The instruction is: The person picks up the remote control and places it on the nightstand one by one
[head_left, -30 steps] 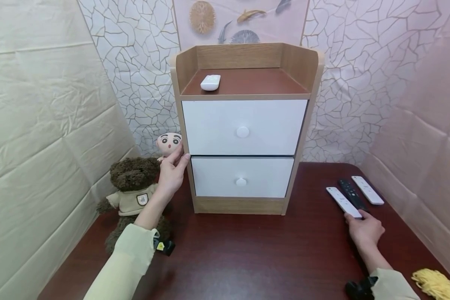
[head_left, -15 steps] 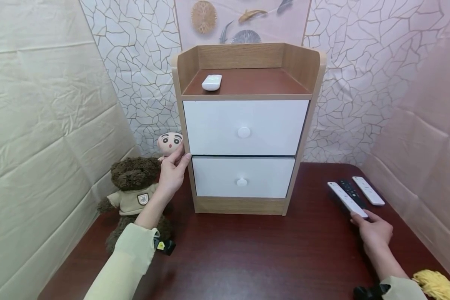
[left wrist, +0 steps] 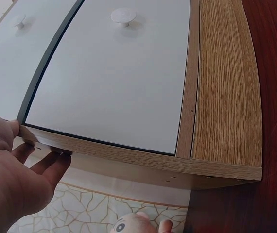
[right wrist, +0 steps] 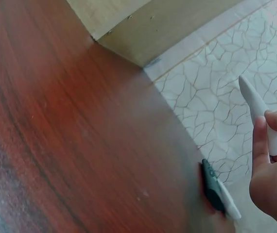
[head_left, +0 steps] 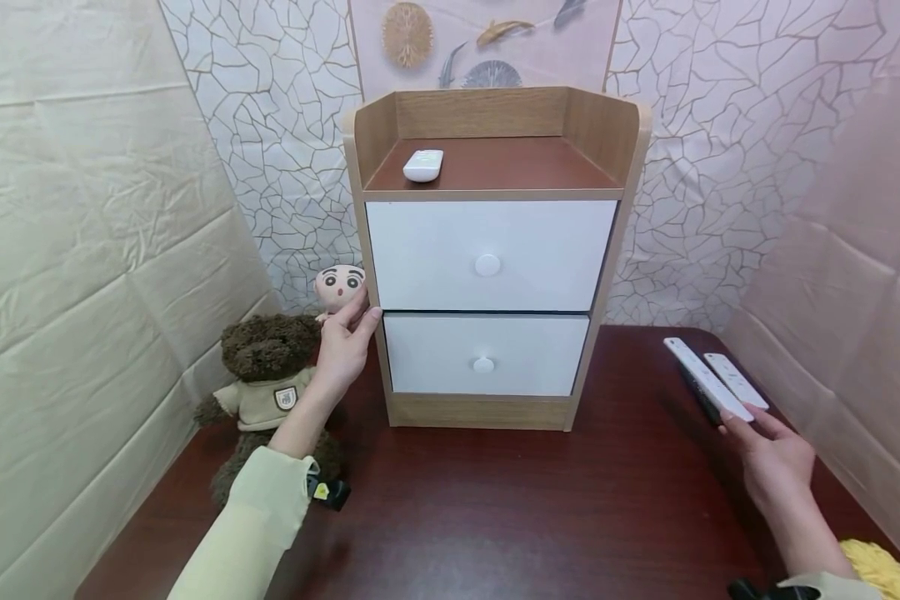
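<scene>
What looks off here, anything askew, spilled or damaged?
Nothing looks spilled or damaged. Slight oddity: a white remote sits alone atop the cabinet, while three other remotes are at right, one in the right hand.

The dark red table holds 1 cabinet, 1 plush bear, 2 remotes and, apparently, yellow yarn.

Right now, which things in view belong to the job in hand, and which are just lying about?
In the job:
white remote, in the right grip
cabinet, its edge held by the left grip
perhaps also: black remote, second white remote, third white remote atop the cabinet

Seemingly lying about:
brown plush bear
round-headed doll
yellow yarn
</scene>
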Action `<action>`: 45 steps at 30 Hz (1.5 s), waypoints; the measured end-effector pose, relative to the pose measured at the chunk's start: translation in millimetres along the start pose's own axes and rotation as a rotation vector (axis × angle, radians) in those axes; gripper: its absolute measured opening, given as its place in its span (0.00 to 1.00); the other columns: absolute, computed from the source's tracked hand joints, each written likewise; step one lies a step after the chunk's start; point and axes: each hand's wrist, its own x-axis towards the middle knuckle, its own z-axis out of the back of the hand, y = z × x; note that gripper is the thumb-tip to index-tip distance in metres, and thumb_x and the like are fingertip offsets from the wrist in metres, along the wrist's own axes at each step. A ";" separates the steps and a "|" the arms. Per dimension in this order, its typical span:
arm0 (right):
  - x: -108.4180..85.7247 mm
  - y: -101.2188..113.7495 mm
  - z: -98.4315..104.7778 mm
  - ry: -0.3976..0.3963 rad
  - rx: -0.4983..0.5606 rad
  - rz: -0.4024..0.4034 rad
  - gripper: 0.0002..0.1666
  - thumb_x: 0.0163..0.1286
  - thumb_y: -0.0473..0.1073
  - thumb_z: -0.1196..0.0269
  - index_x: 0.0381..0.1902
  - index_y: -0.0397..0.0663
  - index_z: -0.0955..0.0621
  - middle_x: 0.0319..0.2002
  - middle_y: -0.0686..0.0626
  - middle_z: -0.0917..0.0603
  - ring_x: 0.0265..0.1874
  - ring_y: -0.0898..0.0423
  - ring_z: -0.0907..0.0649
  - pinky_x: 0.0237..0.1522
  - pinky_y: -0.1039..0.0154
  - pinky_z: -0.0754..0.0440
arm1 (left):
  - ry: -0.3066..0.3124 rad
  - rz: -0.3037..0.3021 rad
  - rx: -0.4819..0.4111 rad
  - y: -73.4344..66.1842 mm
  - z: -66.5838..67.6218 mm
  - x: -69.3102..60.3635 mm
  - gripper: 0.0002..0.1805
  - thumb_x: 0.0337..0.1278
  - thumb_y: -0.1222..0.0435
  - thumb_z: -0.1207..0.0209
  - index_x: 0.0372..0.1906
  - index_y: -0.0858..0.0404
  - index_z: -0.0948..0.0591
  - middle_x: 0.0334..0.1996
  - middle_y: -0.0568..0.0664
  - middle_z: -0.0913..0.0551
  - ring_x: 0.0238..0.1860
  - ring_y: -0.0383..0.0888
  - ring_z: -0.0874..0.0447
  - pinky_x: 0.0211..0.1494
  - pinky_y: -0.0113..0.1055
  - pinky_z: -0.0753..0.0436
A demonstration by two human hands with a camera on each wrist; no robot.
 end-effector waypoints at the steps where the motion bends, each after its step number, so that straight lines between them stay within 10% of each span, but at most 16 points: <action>1: -2.1 2.0 0.2 0.004 0.008 0.003 0.21 0.62 0.36 0.24 0.52 0.60 0.14 0.52 0.53 0.32 0.28 0.67 0.16 0.31 0.74 0.14 | -0.001 0.006 -0.003 -0.4 -0.2 0.2 0.30 0.79 0.65 0.46 0.78 0.68 0.38 0.75 0.66 0.38 0.73 0.58 0.34 0.72 0.39 0.27; 25: -47.9 54.8 -34.4 0.506 0.489 0.273 0.23 0.66 0.14 0.43 0.52 0.32 0.13 0.43 0.43 0.12 0.39 0.55 0.13 0.38 0.65 0.10 | 0.004 0.029 -0.012 -0.2 -0.2 2.1 0.29 0.79 0.68 0.47 0.78 0.68 0.39 0.75 0.63 0.37 0.74 0.55 0.34 0.74 0.41 0.29; 45: -88.0 107.3 -83.3 0.650 0.419 0.441 0.24 0.65 0.11 0.45 0.57 0.25 0.18 0.50 0.40 0.15 0.41 0.52 0.14 0.37 0.65 0.10 | 0.011 0.043 0.002 -1.4 1.6 2.9 0.30 0.79 0.67 0.47 0.79 0.66 0.38 0.75 0.62 0.37 0.73 0.56 0.33 0.73 0.41 0.27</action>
